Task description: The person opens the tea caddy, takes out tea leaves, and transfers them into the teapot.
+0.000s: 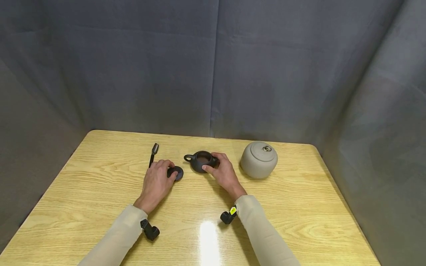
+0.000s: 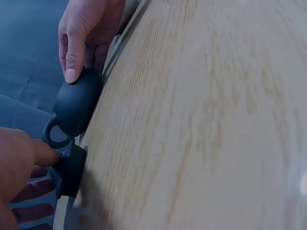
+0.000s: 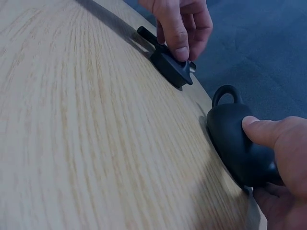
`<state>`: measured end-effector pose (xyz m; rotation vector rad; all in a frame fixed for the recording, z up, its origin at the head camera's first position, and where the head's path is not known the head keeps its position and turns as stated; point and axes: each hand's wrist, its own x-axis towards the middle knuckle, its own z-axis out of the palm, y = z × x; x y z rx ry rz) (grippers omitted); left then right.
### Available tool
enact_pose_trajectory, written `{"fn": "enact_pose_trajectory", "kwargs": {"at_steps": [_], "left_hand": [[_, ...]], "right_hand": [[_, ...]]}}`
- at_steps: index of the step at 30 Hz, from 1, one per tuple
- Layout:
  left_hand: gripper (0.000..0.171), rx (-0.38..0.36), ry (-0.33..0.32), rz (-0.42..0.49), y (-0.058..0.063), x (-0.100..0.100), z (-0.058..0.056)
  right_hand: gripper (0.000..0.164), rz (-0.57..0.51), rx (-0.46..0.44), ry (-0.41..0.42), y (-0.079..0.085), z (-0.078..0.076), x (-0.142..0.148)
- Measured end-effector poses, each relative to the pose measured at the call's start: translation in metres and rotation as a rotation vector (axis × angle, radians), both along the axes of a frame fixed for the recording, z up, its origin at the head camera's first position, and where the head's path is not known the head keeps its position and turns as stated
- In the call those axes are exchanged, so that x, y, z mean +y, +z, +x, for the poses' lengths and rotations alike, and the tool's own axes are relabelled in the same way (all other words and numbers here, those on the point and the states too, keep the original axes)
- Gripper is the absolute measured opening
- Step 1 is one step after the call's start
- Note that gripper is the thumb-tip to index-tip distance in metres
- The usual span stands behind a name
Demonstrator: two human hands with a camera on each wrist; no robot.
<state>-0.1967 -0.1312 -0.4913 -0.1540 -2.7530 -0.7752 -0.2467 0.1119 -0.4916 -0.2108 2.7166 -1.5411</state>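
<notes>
A small dark teapot point(image 1: 196, 166) stands uncovered on the table, its loop handle pointing left. My right hand point(image 1: 226, 173) grips its right side, the thumb on the near wall point(image 3: 230, 127) and the fingers partly hidden behind. To the left, my left hand point(image 1: 158, 181) pinches the dark teapot lid point(image 1: 179, 173) between thumb and fingers. The lid sits at table level, a short gap from the teapot; in the right wrist view the lid point(image 3: 168, 69) appears in contact with the wood. Just beyond the left hand lies a tea scoop point(image 1: 154, 149) with a dark handle, partly covered by that hand.
A round grey-beige lidded jar point(image 1: 257, 164) with a metal ring on top stands right of my right hand. The light wooden table point(image 1: 283, 221) has grey curtains point(image 1: 166, 74) behind it and at both sides. Glare brightens the near middle.
</notes>
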Motion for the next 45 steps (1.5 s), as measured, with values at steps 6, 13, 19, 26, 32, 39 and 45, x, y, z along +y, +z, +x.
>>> {"fn": "enact_pose_trajectory", "kwargs": {"at_steps": [6, 13, 19, 26, 32, 39, 45], "left_hand": [[0.035, 0.009, -0.008, 0.023, 0.007, -0.001, 0.003], [0.035, 0.072, -0.04, 0.071, 0.025, 0.015, 0.011], [0.04, 0.082, -0.119, 0.134, 0.04, 0.035, 0.018], [0.044, 0.042, -0.174, 0.25, 0.055, 0.058, 0.028], [0.046, 0.053, -0.215, 0.318, 0.062, 0.079, 0.027], [0.049, -0.025, -0.237, 0.355, 0.065, 0.1, 0.021], [0.056, -0.068, -0.278, 0.39, 0.065, 0.117, 0.01]], "right_hand": [[0.069, 0.008, 0.024, -0.016, 0.002, 0.002, 0.002], [0.07, -0.009, 0.059, -0.01, 0.01, 0.013, 0.014], [0.065, -0.003, 0.118, -0.008, 0.028, 0.028, 0.029], [0.058, 0.023, 0.237, -0.002, 0.063, 0.045, 0.062], [0.048, 0.09, 0.354, -0.054, 0.088, 0.046, 0.094], [0.04, 0.205, 0.362, -0.165, 0.094, 0.035, 0.128], [0.037, 0.358, 0.338, -0.192, 0.091, 0.021, 0.141]]}}
